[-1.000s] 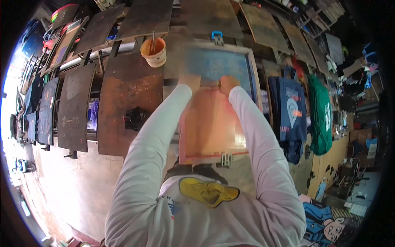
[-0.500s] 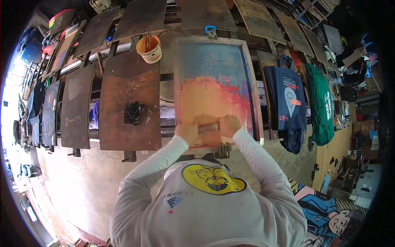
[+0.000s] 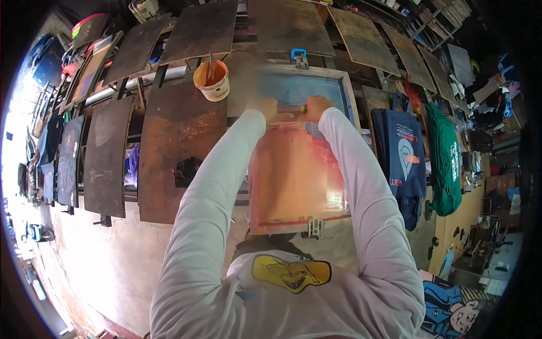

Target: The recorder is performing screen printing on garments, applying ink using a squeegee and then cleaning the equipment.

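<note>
My left hand [image 3: 263, 107] and my right hand [image 3: 318, 107] both grip a squeegee [image 3: 291, 112], held crosswise over the far part of a wood-framed printing screen [image 3: 296, 175]. The screen is blue at its far end and coated with orange and red ink nearer me. A clamp with a blue handle [image 3: 299, 58] sits on the far edge, a metal hinge [image 3: 315, 227] on the near edge. Left of the screen stands a white bucket [image 3: 214, 90] with orange ink and a stick in it. My arms hide part of the screen's sides.
Dark wooden boards [image 3: 108, 158] line the long rack on both sides. A crumpled black item [image 3: 186, 172] lies on the board left of me. Navy bags [image 3: 398, 158] and green bags [image 3: 443, 155] hang at the right. A painted cartoon panel [image 3: 457, 311] is at lower right, and clutter fills both far sides.
A second ago my hands held the squeegee at the far part. Half a second ago they were at the near end. Now they are back at the far part.
</note>
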Tool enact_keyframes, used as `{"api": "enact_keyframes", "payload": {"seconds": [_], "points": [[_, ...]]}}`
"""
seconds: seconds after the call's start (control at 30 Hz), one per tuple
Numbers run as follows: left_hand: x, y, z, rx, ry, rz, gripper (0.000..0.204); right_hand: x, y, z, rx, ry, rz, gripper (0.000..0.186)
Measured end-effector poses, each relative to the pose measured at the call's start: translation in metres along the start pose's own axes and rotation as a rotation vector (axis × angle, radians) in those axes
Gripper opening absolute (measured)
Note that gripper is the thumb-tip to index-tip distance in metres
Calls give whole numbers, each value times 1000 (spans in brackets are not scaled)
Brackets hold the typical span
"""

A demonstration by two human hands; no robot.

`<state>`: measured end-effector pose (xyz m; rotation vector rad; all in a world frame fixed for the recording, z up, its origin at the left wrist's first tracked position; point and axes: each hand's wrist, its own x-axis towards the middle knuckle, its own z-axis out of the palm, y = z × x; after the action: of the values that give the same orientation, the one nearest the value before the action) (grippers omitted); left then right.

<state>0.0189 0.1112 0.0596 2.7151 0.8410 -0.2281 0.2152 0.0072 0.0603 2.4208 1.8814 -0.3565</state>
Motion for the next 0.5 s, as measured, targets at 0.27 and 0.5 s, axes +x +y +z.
{"api": "enact_keyframes", "payload": {"seconds": [0.27,0.5], "points": [[2,3,16,-63,-60,-6,82,-4,8,33,42,36,49,39],[-104,35,99,31,516,244,79,-133,-27,65,121,51,-87,18]]}}
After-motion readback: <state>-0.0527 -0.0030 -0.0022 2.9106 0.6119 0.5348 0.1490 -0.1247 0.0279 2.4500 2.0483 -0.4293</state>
